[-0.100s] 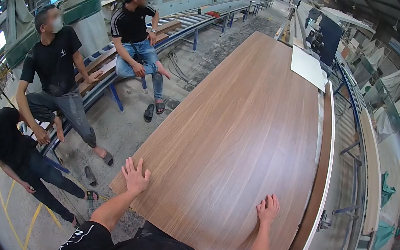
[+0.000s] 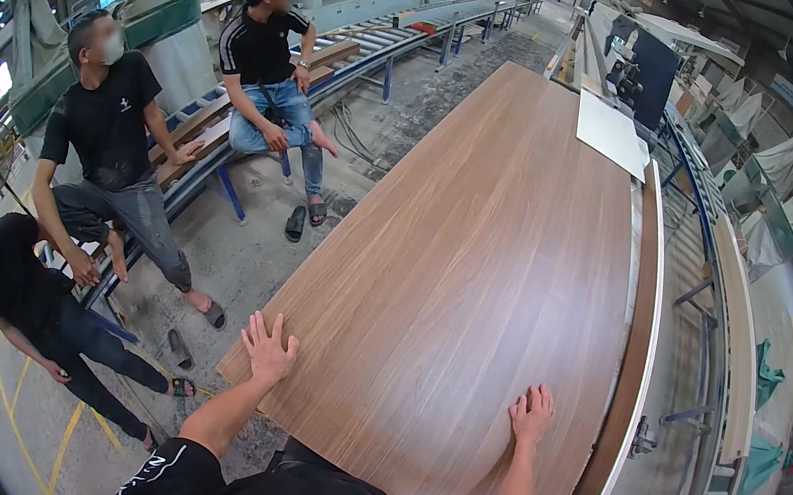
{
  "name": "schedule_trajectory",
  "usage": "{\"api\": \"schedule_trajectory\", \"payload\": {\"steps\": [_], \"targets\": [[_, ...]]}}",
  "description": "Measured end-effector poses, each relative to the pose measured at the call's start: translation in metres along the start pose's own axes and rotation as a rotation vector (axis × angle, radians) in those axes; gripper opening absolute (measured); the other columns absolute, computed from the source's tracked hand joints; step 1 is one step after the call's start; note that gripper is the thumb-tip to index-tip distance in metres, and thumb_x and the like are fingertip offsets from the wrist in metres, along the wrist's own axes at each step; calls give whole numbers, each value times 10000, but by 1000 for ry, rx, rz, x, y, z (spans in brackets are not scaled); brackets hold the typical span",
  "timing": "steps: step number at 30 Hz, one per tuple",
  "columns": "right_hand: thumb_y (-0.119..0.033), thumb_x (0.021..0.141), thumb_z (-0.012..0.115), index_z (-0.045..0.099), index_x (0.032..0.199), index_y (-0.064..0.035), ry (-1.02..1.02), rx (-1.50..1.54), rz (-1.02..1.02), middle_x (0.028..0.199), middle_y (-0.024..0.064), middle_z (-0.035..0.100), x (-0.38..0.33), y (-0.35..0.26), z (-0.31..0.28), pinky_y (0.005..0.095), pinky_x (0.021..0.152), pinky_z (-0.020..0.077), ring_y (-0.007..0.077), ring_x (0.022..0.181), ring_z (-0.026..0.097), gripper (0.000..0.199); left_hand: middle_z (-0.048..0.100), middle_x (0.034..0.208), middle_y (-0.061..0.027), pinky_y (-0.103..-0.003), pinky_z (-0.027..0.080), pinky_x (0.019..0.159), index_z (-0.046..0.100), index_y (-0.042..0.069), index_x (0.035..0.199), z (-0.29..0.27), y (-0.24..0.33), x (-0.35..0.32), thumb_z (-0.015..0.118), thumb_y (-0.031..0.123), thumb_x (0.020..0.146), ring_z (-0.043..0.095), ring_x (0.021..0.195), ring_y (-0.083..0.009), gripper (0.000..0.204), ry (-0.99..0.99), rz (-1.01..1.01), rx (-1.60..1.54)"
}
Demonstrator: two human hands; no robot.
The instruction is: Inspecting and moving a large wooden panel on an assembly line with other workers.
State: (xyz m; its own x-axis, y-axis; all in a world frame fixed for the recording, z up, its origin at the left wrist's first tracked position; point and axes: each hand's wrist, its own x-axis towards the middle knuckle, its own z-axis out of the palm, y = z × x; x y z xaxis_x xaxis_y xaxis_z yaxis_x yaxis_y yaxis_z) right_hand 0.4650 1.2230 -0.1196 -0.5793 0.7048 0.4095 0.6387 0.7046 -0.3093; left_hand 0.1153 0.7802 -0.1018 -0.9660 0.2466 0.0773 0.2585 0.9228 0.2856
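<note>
A large wood-grain panel (image 2: 465,257) stretches away in front of me, its near edge close to my body. My left hand (image 2: 270,353) rests on its near left corner area, fingers spread. Farther right, my right hand (image 2: 532,416) lies on the panel near its right side, fingers slightly bent and apart, holding nothing. Beside the panel's right edge runs a long brown strip (image 2: 642,330) with a white outer edge. A white rectangular sheet (image 2: 612,134) lies at the far right corner of the panel.
Three people sit or stand on the left, beside a roller conveyor (image 2: 414,40) bearing wooden boards. Loose sandals (image 2: 180,348) lie on the floor. A dark machine (image 2: 646,77) stands beyond the white sheet. To the right are blue-framed rails (image 2: 710,259) and a long pale board (image 2: 737,342).
</note>
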Motion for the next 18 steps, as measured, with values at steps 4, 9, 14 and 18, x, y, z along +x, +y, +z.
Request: {"api": "schedule_trajectory", "payload": {"steps": [4, 9, 14, 18], "targets": [[-181, 801, 672, 630, 1164, -66, -7, 3, 5, 1334, 152, 553, 0, 0, 1, 474, 1045, 389, 347, 1225, 505, 384, 166, 1573, -289, -587, 56, 1181, 409, 135, 1472, 1, -2, 0, 509, 441, 908, 109, 1482, -401, 649, 9, 2, -3], [-185, 803, 674, 628, 1165, -69, -8, 3, 6, 1335, 149, 552, 0, 1, 1, 474, 1043, 389, 345, 1228, 503, 383, 165, 1574, -287, -587, 56, 1181, 404, 139, 1476, 0, -1, 1, 506, 445, 909, 109, 1483, -399, 653, 6, 2, 1], [-185, 801, 678, 626, 1170, -81, -3, 4, 1, 1336, 141, 550, 0, 1, 2, 480, 1034, 390, 341, 1233, 502, 387, 164, 1575, -286, -584, 48, 1183, 398, 144, 1481, -1, 0, 0, 497, 449, 911, 103, 1485, -395, 654, -12, -11, -4], [-185, 799, 679, 627, 1169, -78, 3, 9, 4, 1335, 143, 553, 0, -1, 1, 481, 1032, 389, 342, 1234, 503, 388, 165, 1575, -286, -583, 44, 1183, 403, 143, 1478, 0, -2, 0, 499, 446, 909, 103, 1485, -396, 652, -2, -11, -11]]}}
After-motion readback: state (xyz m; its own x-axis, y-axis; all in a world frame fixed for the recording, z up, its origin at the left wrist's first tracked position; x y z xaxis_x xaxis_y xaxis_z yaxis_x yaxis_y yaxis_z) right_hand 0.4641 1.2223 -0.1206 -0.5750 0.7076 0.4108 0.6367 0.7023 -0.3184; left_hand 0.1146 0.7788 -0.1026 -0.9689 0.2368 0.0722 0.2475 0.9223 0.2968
